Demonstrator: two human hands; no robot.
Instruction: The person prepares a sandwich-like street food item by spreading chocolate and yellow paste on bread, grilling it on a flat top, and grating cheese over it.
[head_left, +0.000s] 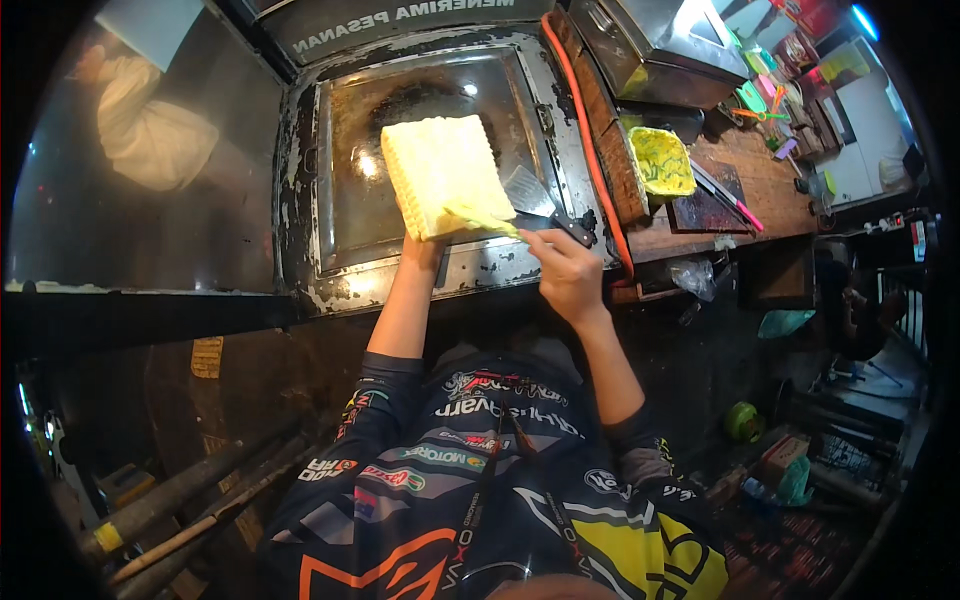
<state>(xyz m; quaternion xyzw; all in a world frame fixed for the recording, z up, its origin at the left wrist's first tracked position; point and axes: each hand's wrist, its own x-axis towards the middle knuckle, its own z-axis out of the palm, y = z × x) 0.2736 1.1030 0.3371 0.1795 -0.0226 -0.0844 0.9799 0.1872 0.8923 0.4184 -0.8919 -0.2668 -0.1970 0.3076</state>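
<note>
A thick block of pale bread with ridged sides is held over the flat griddle. My left hand supports it from below, its fingers hidden by the bread. In my right hand is a thin spreader coated in a yellow spread, and its tip touches the bread's top near the close edge. Just beyond that hand, a metal turner with a dark riveted handle rests at the griddle's right side.
An orange hose runs along the griddle's right edge. Past it, a tub of yellow spread and a pink-ended tool are on the wooden counter. A metal box stands behind. Someone's pale sleeve shows through the left panel.
</note>
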